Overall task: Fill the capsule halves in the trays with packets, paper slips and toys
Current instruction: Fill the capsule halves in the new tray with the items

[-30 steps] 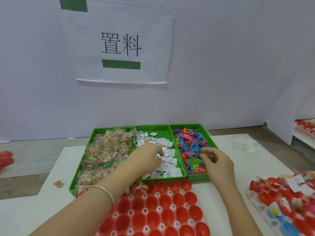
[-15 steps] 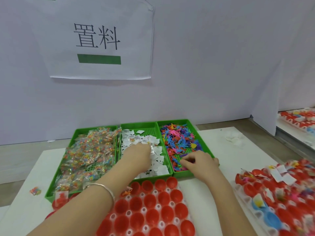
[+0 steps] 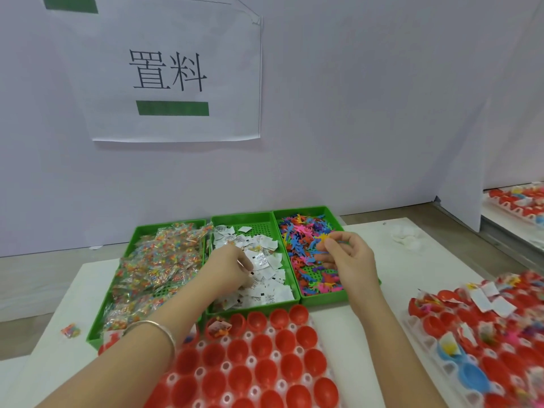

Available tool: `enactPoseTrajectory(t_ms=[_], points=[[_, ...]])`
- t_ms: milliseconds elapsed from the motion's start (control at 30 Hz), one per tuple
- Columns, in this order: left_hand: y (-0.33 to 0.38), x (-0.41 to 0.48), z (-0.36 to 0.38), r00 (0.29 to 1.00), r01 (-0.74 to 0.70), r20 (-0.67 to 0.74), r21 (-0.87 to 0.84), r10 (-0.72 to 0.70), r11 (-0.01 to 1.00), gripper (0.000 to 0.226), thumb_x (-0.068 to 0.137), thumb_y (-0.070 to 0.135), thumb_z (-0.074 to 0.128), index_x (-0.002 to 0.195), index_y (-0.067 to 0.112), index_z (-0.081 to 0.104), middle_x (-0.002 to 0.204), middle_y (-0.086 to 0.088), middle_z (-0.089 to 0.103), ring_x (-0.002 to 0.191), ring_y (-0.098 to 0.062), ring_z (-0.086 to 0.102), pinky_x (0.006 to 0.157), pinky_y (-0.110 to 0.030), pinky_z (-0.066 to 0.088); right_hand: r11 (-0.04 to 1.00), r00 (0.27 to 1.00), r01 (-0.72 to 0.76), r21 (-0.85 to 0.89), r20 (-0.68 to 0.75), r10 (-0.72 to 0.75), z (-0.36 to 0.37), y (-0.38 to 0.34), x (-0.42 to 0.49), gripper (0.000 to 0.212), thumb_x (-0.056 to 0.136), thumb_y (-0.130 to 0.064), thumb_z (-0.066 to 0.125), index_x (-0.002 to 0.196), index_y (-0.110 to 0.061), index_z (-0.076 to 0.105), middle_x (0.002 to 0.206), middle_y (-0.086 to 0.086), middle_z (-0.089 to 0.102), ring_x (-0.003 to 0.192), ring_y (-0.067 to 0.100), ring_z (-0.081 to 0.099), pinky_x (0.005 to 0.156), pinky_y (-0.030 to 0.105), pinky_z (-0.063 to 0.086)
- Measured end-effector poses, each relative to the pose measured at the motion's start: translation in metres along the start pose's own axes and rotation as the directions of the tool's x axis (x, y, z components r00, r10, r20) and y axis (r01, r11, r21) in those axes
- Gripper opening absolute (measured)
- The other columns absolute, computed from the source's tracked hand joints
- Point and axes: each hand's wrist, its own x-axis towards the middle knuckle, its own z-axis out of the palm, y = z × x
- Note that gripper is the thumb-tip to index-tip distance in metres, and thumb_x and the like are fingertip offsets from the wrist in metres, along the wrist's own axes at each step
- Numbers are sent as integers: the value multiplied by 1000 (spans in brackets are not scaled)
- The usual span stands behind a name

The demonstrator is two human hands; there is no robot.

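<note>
Three green bins stand side by side: clear packets (image 3: pixel 159 266) of coloured beads on the left, white paper slips (image 3: pixel 266 260) in the middle, small coloured plastic toys (image 3: pixel 304 245) on the right. My left hand (image 3: pixel 229 269) lies in the middle bin, its fingers curled down into the slips. Just above the toy bin, my right hand (image 3: pixel 344 257) pinches a few small toys at its fingertips. In front lies a white tray of red capsule halves (image 3: pixel 259 366). One half at its back left holds a packet (image 3: pixel 219 329).
A second tray (image 3: pixel 485 328) at the right holds red and blue halves with slips and toys in them. One loose packet (image 3: pixel 70 330) lies on the table at the left. A white wall with a paper sign (image 3: pixel 173 72) rises behind the bins. More filled trays (image 3: pixel 518 201) sit far right.
My right hand has risen off the toy pile with toys pinched in its fingers. My left hand stays in the slips, its fingers curling in further.
</note>
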Motion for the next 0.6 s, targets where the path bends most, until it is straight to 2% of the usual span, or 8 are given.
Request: enactPoseTrajectory(t_ms=[67,133,200,267,333,367,467,600], points=[[-2,-1,-1,1000,3,-24,-20,-4,1000,7,86,11,67,86,18,67,78,6,63,65,-8,59,56,-14,47,999,999,9,31,-33,-8,-1,-3,1,11,91,-4,60,88,-15,60,69,0,72,62,9,67,58,20,54],[-2,-2,-3,1000,1,-31,-64,-3,998,5,88,20,69,84,19,66,77,8,61,61,-5,55,48,-13,40,1000,999,21,7,-45,-21,-1,-5,0,10,91,-6,60,89,-15,60,69,-2,72,61,9,67,58,18,52],[0,-5,-5,999,-12,-48,-130,6,991,14,88,27,70,86,14,65,77,7,63,61,-7,55,50,-18,41,999,998,36,-32,-45,-38,1,-7,-2,9,92,-8,60,89,-16,59,70,-3,72,61,9,67,60,20,51],[4,-8,-9,996,-28,-85,-235,8,971,19,88,28,70,86,10,64,80,-1,69,66,-18,61,56,-30,52,998,999,47,-50,-23,-48,2,-10,-5,9,92,-8,60,88,-16,59,68,-4,72,60,8,67,61,21,51],[9,-12,-12,992,-50,-127,-373,3,926,14,87,24,71,85,11,66,79,-5,73,72,-25,67,66,-39,57,1000,996,18,-8,88,-18,4,-15,-8,6,92,-8,62,90,-13,62,69,-1,73,57,11,66,59,21,53],[12,-15,-13,990,-68,-139,-433,8,899,10,87,22,71,84,13,67,76,-2,73,72,-22,68,67,-38,58,1000,983,-7,6,185,6,5,-18,-11,2,91,-10,63,92,-11,64,70,1,73,57,14,65,59,21,54],[22,-22,-12,993,-105,-102,-608,54,787,6,89,14,68,85,16,71,67,8,71,67,-10,66,66,-26,57,999,902,-46,-11,430,46,11,-21,-18,6,89,-17,67,91,-11,68,69,0,69,57,12,59,57,22,51],[36,-33,-9,992,-112,-43,-743,119,660,12,91,10,65,92,16,75,69,5,69,64,-7,62,70,-25,58,998,880,-63,8,472,52,23,-21,-25,4,85,-20,71,85,-16,72,65,-9,64,59,4,56,56,17,47]])
